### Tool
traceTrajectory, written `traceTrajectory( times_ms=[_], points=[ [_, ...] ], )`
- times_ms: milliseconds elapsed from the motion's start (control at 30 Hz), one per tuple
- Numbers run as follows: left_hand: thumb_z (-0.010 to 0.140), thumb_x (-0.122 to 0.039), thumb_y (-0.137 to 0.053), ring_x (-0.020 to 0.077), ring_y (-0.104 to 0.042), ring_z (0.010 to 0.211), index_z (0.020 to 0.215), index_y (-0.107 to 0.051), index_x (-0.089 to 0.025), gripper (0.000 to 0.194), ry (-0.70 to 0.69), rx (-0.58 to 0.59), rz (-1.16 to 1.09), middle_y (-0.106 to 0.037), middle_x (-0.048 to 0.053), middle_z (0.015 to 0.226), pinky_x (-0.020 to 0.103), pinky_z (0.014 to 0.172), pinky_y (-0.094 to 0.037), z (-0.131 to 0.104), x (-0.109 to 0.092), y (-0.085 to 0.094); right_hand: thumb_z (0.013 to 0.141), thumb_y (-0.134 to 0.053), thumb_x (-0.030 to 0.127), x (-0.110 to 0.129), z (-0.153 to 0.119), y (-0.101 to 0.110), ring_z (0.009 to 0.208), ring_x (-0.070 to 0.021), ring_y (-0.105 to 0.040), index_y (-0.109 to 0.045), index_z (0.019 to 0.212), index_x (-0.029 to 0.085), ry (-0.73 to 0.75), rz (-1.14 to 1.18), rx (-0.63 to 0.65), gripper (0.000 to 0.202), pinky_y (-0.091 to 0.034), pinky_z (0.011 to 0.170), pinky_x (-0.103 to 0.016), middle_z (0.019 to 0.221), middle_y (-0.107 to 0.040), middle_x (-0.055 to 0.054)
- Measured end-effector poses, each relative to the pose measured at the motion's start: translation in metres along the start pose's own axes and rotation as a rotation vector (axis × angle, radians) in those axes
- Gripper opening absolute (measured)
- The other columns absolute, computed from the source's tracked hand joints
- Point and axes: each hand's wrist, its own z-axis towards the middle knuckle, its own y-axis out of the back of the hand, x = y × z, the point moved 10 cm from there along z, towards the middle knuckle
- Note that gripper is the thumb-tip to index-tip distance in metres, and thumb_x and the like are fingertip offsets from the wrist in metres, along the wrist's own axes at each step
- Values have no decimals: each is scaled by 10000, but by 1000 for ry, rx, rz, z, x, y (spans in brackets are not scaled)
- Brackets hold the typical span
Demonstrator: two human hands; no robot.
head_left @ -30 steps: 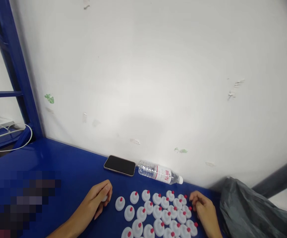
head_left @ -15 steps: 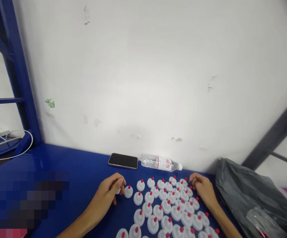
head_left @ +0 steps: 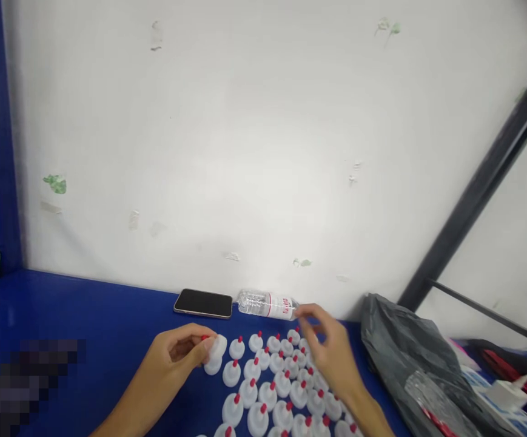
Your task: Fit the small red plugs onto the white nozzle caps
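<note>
Many small white round bottles with red tips (head_left: 258, 419) stand in loose rows on the blue surface (head_left: 108, 328). At their left end, my left hand (head_left: 184, 352) pinches one white bottle (head_left: 218, 347) by its red tip, its base turned toward the right. Just below that bottle is another white one, partly covered. Over the back right of the group hovers my right hand (head_left: 329, 343), fingers apart, with nothing seen between them; it hides some bottles.
Against the wall lie a black phone (head_left: 203, 303) and a clear plastic bottle (head_left: 267, 304) with a white and red label. A grey plastic bag (head_left: 409, 352) is at the right, a white charger (head_left: 507, 396) beyond it. A dark diagonal bar (head_left: 467, 206) rises behind.
The view has turned to the right. My right hand has moved left from the group's right edge to over the bottles. The bottle in my left hand is now lifted and tilted into view.
</note>
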Motion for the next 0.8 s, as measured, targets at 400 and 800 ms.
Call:
traceTrajectory(
  times_ms=[400, 800],
  points=[
    [936, -508, -530, 197, -601, 636, 740, -697, -272, 349, -400, -17, 487, -700, 21, 710, 291, 604, -450, -31, -47, -13, 1000, -600, 474, 134, -31, -97, 939, -273, -729, -661, 1169, 234, 368, -278, 572, 300, -518, 796, -364, 1015, -779, -32],
    [947, -713, -351, 175, -386, 599, 670, -351, -246, 543, -54, -140, 491, -400, -26, 633, 282, 554, -362, -12, 3, 34, 1021, -508, 426, 49, 21, -1, 912, -262, -671, -677, 1073, 182, 233, -488, 125, 301, -488, 938, -474, 1017, -713, -102]
  ],
)
